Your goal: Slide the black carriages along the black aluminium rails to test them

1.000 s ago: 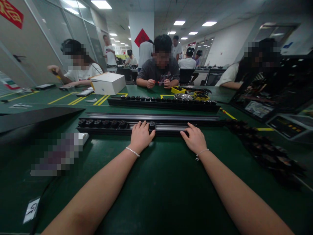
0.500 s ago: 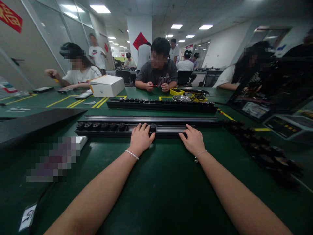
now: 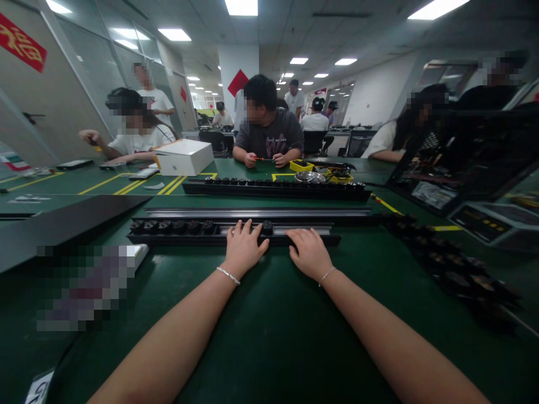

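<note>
On the green tabletop (image 3: 269,336) lies a long black metal-looking channel (image 3: 189,240), six squat black round parts (image 3: 172,227) seated in its left end. The left hand (image 3: 244,248) rests on it, its grip spread wide, closed round nothing — a lone black round piece (image 3: 267,226) sits just right of its fingers. The right hand (image 3: 311,253) bends over the channel; whether its grip holds anything, I cannot tell. The channel looks stiff, perhaps slippery — best held by its outer walls.

White pillar (image 3: 236,59), bright ceiling lights (image 3: 174,35)
</note>
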`<state>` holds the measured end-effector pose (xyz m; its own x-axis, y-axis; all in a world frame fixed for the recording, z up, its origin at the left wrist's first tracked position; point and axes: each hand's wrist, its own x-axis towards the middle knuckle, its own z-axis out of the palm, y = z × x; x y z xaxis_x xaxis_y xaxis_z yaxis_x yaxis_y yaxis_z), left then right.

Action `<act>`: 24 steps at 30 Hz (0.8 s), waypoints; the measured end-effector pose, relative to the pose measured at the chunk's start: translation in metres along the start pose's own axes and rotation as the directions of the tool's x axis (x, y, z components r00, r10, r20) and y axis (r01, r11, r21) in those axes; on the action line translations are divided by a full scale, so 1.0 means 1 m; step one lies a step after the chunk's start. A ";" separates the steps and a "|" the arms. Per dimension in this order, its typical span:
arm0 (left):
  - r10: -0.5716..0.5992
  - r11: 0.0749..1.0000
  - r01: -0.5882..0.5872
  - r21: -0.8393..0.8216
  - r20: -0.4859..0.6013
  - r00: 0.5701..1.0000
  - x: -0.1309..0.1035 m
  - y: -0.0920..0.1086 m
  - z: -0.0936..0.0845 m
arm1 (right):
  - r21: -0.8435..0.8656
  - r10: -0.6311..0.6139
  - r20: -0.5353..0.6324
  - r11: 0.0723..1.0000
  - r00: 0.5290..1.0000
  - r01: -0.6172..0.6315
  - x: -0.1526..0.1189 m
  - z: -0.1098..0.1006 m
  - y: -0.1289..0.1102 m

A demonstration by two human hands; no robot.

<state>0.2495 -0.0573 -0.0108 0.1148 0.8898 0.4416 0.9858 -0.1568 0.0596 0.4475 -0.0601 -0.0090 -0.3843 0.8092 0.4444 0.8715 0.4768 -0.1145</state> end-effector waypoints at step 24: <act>0.001 1.000 0.000 0.031 -0.009 1.000 -0.003 0.000 0.001 | -0.006 -0.003 0.038 1.000 0.999 0.004 0.010 0.009 -0.008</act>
<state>0.2497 -0.0592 -0.0129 0.1143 0.8859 0.4496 0.9891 -0.1437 0.0317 0.4343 -0.0526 -0.0115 -0.3987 0.8202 0.4103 0.8719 0.4777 -0.1078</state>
